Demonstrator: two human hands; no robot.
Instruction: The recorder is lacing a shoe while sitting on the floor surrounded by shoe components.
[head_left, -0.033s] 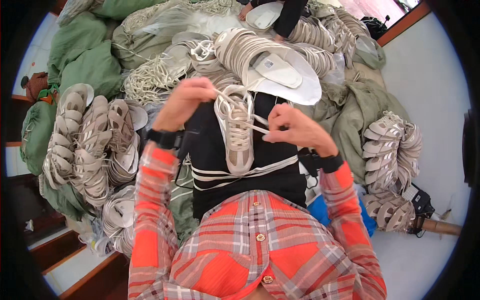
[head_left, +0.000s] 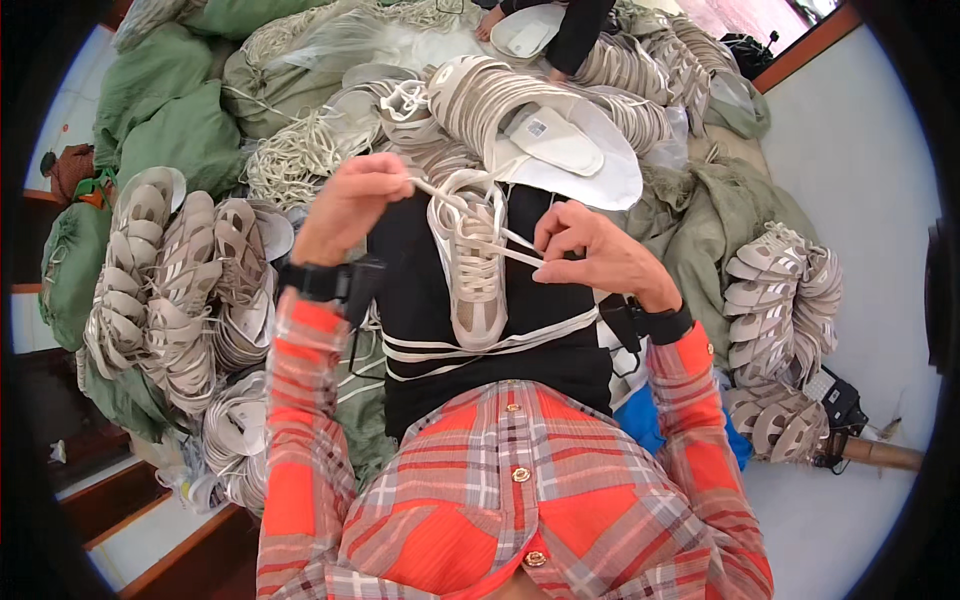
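A beige and white lace-up shoe upper [head_left: 478, 290] lies on my black-clad lap, its toe toward me. White shoelace [head_left: 517, 254] runs through its eyelets, with loose lengths drawn out to both sides. At the upper left of the upper, my left hand [head_left: 362, 200] pinches one length between thumb and fingers, stretching it up and left. Just right of the upper, my right hand [head_left: 600, 252] has its fingers closed on lace coming from the other side. Both hands are clear of the upper itself. White bands [head_left: 425, 352] cross my lap below the toe.
Beyond my lap is a row of nested uppers [head_left: 475, 105] with a white sheet piece [head_left: 605, 190]. Loose laces [head_left: 295, 160] lie beside it. Upper stacks [head_left: 125, 280] stand left, more uppers [head_left: 765, 300] right. Green sacks [head_left: 180, 140] surround them. Another person's hand [head_left: 490, 24] shows at the back.
My left hand has shifted slightly left, drawing its lace farther from the upper. My right hand has moved a little to the right. The upper stays in place.
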